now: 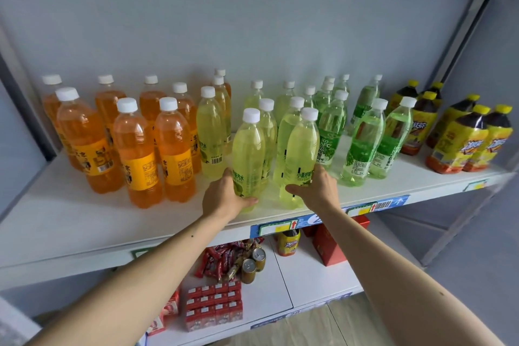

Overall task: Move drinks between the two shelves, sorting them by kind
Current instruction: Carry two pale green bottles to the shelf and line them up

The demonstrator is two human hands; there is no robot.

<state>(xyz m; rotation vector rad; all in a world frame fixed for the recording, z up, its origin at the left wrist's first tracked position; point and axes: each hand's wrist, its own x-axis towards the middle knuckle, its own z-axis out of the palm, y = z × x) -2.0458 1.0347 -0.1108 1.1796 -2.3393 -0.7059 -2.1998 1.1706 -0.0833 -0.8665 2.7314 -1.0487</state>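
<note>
My left hand [224,195] holds one lime bottle [248,160] low on its body, my right hand [317,188] holds another lime bottle [300,160] just beside it (both upright, at the near edge of the upper shelf [70,222]); fingers are wrapped around.

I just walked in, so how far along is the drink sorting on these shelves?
Mostly done: the upper shelf groups orange, lime, green and tea bottles by kind. In hand: left hand and right hand each grip a lime bottle. Left: one tea bottle below.
</note>
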